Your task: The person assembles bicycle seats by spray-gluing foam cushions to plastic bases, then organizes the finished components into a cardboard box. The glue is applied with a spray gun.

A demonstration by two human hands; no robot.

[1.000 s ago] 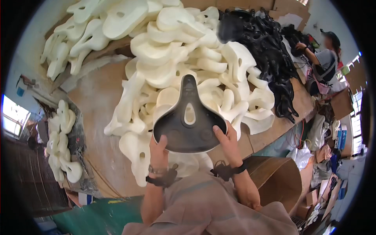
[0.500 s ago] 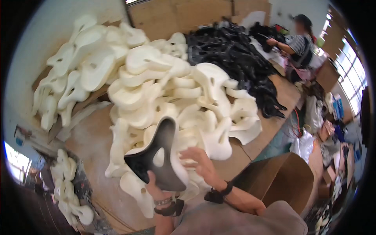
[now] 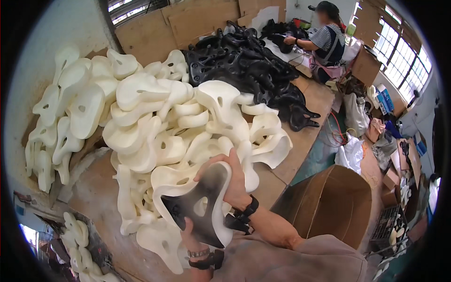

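Your right grip (image 3: 235,184), which half a second ago stood open and off the saddle, has closed in against its nose end, and the saddle (image 3: 188,199) has swung a little clockwise. You now have the saddle in both hands at about 7 o'clock from the centre of your view, lifted over the cream pile (image 3: 141,108) on the bench (image 3: 268,187). Its dark plate faces up toward you, tilted, with the nose toward 1 o'clock and the broad end toward 7. That plate runs from near-black at the 9 o'clock corner to a greyish sheen at the middle, around an oval hole showing pale; a smooth cream rim borders it, thickest along the 3 o'clock side. Your left grip (image 3: 190,238) is closed on the broad edge, thumb on the dark face, its other fingers out of sight underneath. Your right grip curls along the nose, fingertips partly lost behind it, so you cannot tell how firmly it presses. The saddle's underside is turned away, glare blurs fine marks on the plate, your left forearm is cut off at 6 o'clock, and single shapes in the black pile (image 3: 249,66) at 12 o'clock merge together.
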